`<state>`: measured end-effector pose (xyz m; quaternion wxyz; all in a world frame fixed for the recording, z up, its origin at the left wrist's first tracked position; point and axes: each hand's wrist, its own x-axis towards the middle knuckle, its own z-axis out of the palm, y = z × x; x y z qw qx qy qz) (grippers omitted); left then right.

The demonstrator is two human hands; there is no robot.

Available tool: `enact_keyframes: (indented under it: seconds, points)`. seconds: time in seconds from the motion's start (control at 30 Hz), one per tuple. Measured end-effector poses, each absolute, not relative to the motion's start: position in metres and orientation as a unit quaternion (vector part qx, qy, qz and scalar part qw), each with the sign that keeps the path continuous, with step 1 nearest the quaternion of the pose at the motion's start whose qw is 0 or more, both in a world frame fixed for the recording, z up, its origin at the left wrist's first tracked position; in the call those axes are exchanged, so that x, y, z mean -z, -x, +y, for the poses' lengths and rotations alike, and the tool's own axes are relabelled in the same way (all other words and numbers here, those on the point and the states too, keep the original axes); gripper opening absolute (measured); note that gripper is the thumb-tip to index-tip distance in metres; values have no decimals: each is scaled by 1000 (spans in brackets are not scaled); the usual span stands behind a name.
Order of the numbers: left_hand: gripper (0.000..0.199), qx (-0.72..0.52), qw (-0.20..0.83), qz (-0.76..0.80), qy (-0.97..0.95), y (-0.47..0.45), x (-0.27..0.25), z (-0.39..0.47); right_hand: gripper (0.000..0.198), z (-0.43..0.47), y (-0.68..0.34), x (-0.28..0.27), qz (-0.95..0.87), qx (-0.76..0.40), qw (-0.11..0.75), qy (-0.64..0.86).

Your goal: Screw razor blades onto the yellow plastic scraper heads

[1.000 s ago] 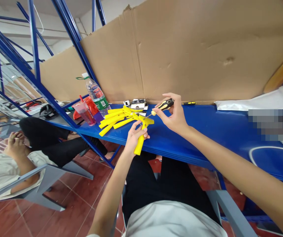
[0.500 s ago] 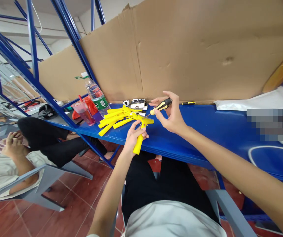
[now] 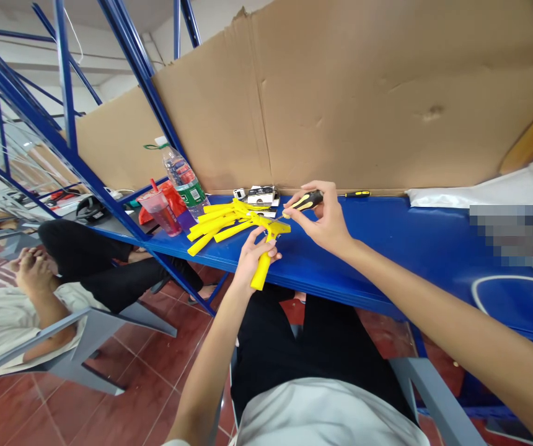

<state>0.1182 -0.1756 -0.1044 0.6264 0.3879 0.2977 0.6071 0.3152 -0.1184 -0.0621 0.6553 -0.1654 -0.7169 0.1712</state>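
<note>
Right under the yellow plastic T-shaped tool (image 3: 261, 272) runs a glossy blue metal bench (image 3: 387, 235), with a red tiled floor (image 3: 150, 378) below it, a tall brown cardboard panel (image 3: 364, 93) behind it and blue metal shelf posts (image 3: 65, 80) rising far to its left. The left hand (image 3: 249, 257) has that T-shaped tool gripped round its neck, over the bench's front edge, and here's the right hand (image 3: 330, 226), thumb and fingers closed on a black-and-yellow-handled screwdriver (image 3: 309, 200), its shaft slanting down to the tool's head! Against half a second ago, the right fingers have drawn in and the screwdriver's handle lies a touch flatter; the left hand's grip looks unchanged. Just beyond the tool, to the left, yellow plastic tools (image 3: 215, 231) lie in a fanned heap; further left, a clear plastic cup with a red straw (image 3: 163, 214) and a clear bottle with a green label (image 3: 183, 176). Behind the tool sits a small black-and-white box (image 3: 261, 197), and off to its right a second black-and-yellow screwdriver (image 3: 358, 194) and a white bag (image 3: 484, 193). The left fingers cover the tool's neck, and whether the tip touches, I can't tell.
</note>
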Motion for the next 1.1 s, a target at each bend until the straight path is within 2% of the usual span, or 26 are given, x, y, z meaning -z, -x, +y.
enact_keyframes:
  seconds: [0.47,0.67,0.97,1.1]
  points:
    - [76,-607,618,304,-397,-119,104,-178,52,-114,-318,60,-731,-144,646,168]
    - [73,-616,613,307,-388,-119,104,-178,49,-116,-314,63,-736,-184,632,157]
    - [73,-611,597,308,-418,-123,102,-182,70,-105,-319,66,-706,-144,670,177]
    - [73,-613,598,308,-415,-123,102,-181,58,-112,-320,63,-725,-125,655,172]
